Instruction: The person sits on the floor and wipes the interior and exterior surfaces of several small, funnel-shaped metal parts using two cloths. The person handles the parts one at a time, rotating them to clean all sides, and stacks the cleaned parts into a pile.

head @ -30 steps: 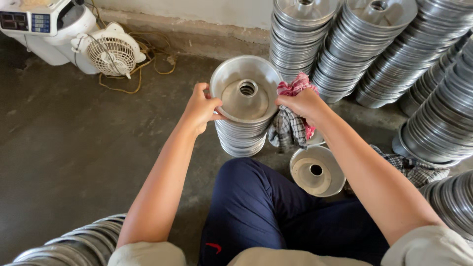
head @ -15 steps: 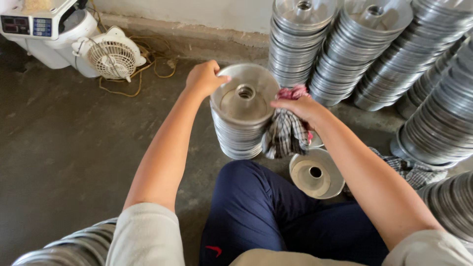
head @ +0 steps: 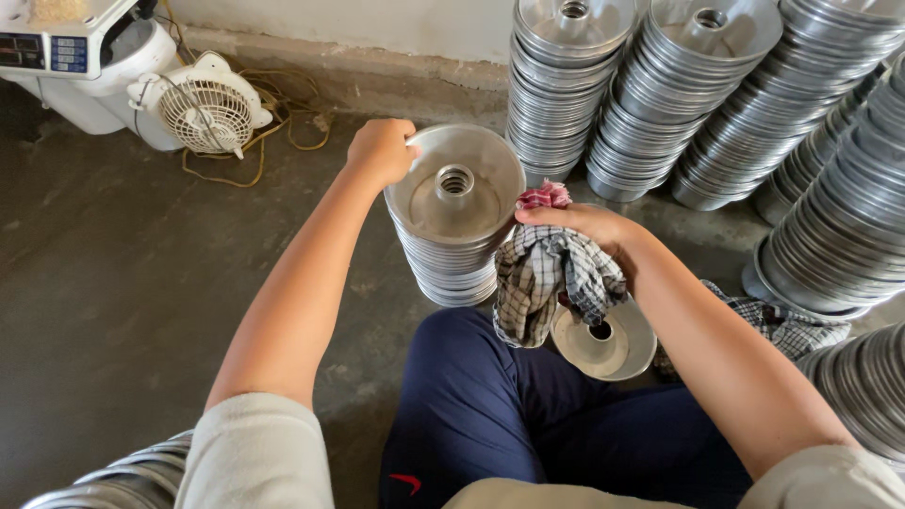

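Gripping top metal disc (head: 454, 193) rim, left hand (head: 380, 151), right hand (head: 577, 224) (clutching checked rag (head: 549, 279))

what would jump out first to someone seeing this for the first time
The tall leaning stacks of shiny metal discs along the far wall and right side. Next, the shorter stack at centre: the left hand grips the far-left rim of its top disc while the right hand holds a checked cloth against its near-right edge. A small white fan sits on the floor at upper left.

Tall disc stacks (head: 660, 104) wall the right; bare floor (head: 123, 283) left.
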